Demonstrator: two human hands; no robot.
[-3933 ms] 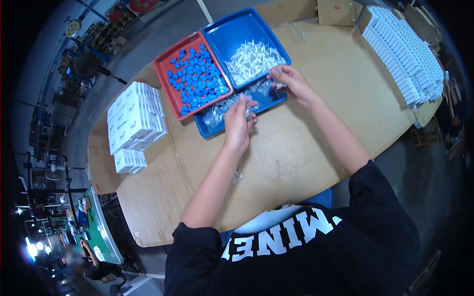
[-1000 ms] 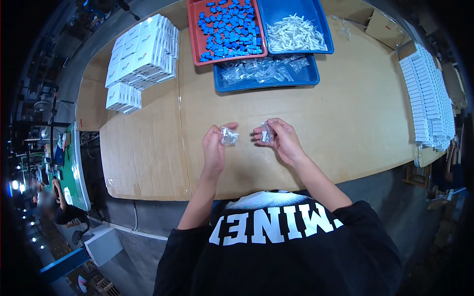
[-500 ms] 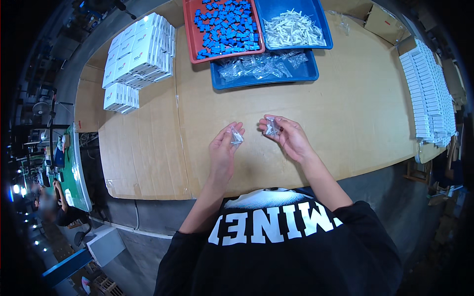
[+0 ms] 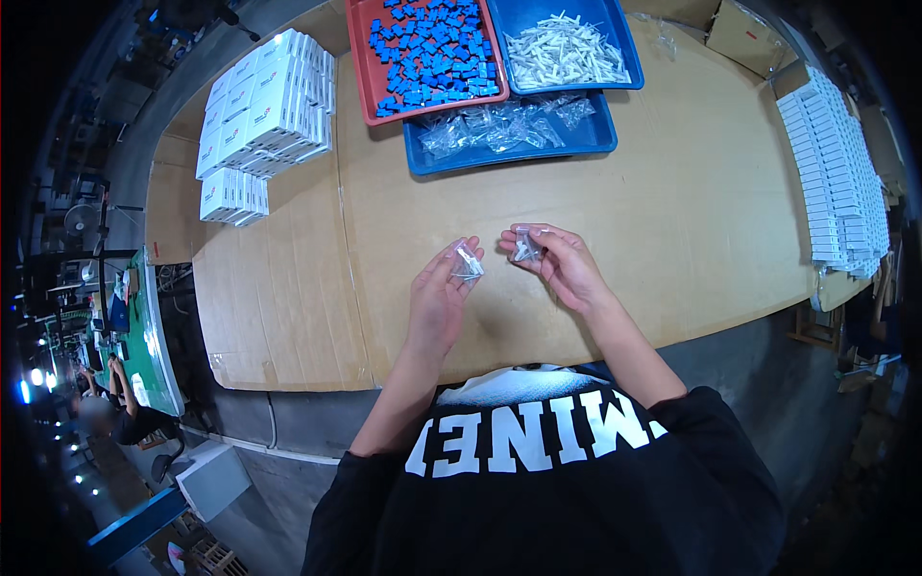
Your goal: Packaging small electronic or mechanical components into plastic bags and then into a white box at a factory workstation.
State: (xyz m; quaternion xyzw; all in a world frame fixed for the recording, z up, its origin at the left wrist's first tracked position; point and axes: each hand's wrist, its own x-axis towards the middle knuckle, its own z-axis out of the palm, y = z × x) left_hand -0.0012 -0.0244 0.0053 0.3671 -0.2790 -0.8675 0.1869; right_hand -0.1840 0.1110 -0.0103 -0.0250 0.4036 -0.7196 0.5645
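Above the cardboard-covered table (image 4: 576,202), my left hand (image 4: 440,288) pinches a small clear plastic bag (image 4: 468,261) with slim white pieces inside. A second small clear bag (image 4: 525,246), also with something white in it, is gripped by the thumb and fingers of my right hand (image 4: 569,269). The two hands are close together but apart, palms turned up. Beyond them a blue tray (image 4: 423,165) holds a heap of clear plastic bags. Behind it are a red tray (image 4: 369,106) of small blue parts and another blue tray (image 4: 631,84) of slim white pieces.
White boxes (image 4: 254,106) are stacked at the table's left. A tall stack of white boxes (image 4: 836,178) lines the right edge. An open brown carton (image 4: 749,40) stands at the far right corner. Off to the left, a person (image 4: 134,413) is at a green table (image 4: 154,336).
My left hand and its bag have shifted slightly right, the bag showing more fully. My right hand stays nearly in place, still gripping its bag. The view has tilted slightly.
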